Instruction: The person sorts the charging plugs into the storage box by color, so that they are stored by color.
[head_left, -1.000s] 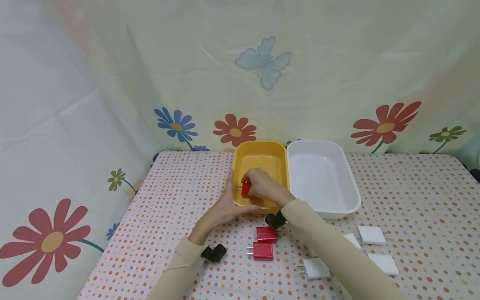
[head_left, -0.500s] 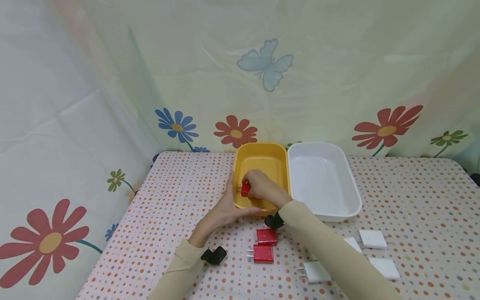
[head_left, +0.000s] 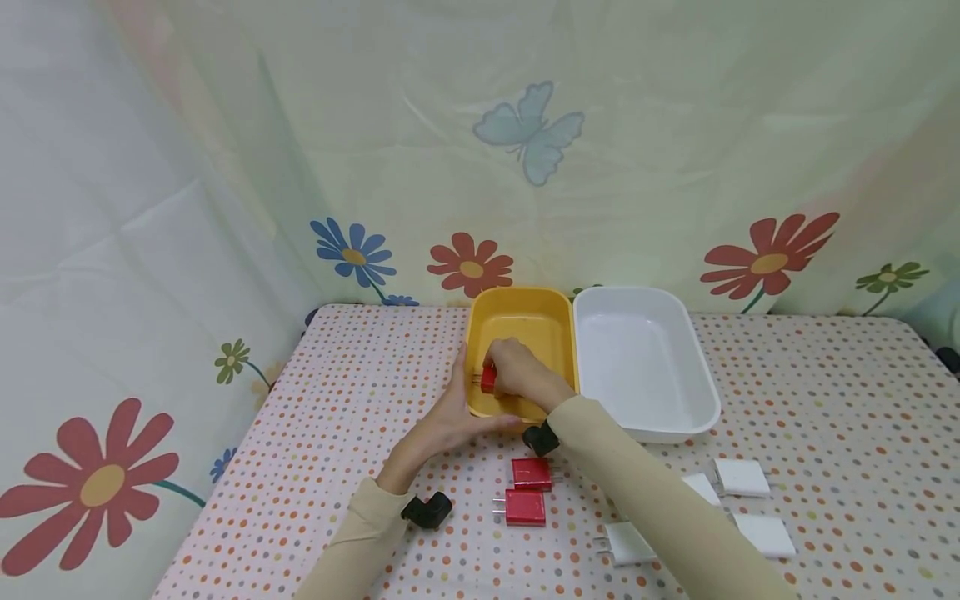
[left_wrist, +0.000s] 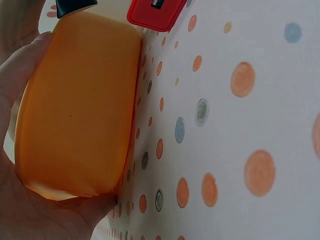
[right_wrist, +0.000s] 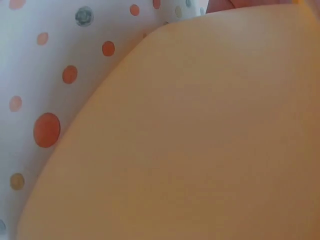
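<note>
My right hand (head_left: 517, 367) reaches into the yellow plastic container (head_left: 543, 329) and pinches a red charger plug (head_left: 488, 381), its metal prongs pointing left. The charger is low over the container floor, partly covered by the fingers. Around the container's near left corner, my left hand (head_left: 450, 421) holds it, thumb along the front wall and fingers along the left side. In the left wrist view this hand (left_wrist: 30, 200) spans the outer wall (left_wrist: 80, 110). The container's wall (right_wrist: 190, 125) fills most of the right wrist view, hiding nearly all of that hand.
Two red charger plugs, one farther (head_left: 532, 474) and one nearer (head_left: 525, 507), lie before the container. A white plastic container (head_left: 648, 362) stands against its right side. Several white charger plugs (head_left: 742, 477) lie at the right, some partly behind the right sleeve (head_left: 637, 483).
The right hand and the red charger have shifted very slightly left within the yellow container. The left hand keeps its hold, and the head view has tilted a little.
</note>
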